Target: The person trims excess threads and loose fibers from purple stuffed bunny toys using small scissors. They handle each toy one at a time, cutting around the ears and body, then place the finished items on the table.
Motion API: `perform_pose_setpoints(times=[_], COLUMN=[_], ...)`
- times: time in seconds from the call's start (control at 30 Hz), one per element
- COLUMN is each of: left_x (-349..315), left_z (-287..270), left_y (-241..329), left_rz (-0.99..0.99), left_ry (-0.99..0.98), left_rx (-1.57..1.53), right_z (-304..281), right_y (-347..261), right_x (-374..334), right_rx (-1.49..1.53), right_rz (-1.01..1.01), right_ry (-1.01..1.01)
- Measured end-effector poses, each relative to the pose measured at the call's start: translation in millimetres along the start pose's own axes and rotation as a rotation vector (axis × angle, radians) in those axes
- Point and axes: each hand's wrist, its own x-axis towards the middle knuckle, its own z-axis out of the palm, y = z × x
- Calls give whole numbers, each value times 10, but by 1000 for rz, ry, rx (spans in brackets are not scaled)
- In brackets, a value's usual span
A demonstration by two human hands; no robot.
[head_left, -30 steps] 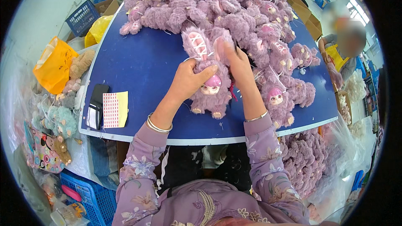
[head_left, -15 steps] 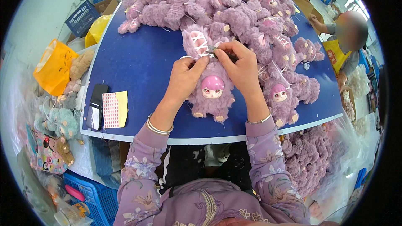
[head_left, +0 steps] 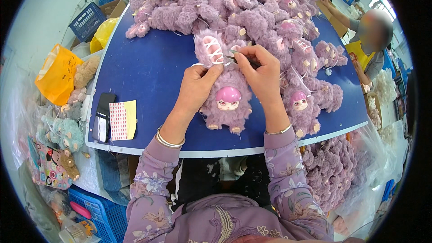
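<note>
On the blue table in front of me lies a purple plush doll (head_left: 226, 116) with a pink-haired, hard face and long ears. White ribbon criss-crosses the pink lining of its left ear (head_left: 213, 50). My left hand (head_left: 200, 84) pinches the base of that ear between thumb and fingers, over the lower end of the ribbon. In my right hand (head_left: 261, 68) is a slim dark tool that looks like tweezers (head_left: 231, 57), its tip beside the ribbon between the ears. The fingers partly cover the doll's other ear.
A heap of similar purple dolls (head_left: 252, 18) fills the far and right side of the blue table (head_left: 157, 76). At the left lie a dark phone (head_left: 104, 108) and a sticker sheet (head_left: 120, 120). An orange bag (head_left: 59, 74) stands beyond the left edge. At right sits another person (head_left: 366, 56).
My right hand and the dark tool have shifted slightly right, off the laced ear. My left hand keeps its pinch. The person at right has stretched an arm toward the heap.
</note>
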Motion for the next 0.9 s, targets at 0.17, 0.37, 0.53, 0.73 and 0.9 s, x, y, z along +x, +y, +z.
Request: perform_pose_setpoints(times=[0.17,0.37,0.53,0.73,0.9], left_x=[-9,7,0,-29,-29], left_z=[17,9,10,43,51], left_y=[21,-57,-44,10,27], left_rz=[11,7,0,-4,8], left_ry=[-28,-36,-28,-49,-61], left_rx=[-34,-74,-61,-41,50], right_z=[-38,2,8,27,44], right_y=[67,47,38,-9,63], right_x=[14,6,7,-18,-13], right_rx=[-53,-20,-17,49,539], right_rz=[-21,-22,-40,39,357], right_ry=[-26,8,9,-14,-122])
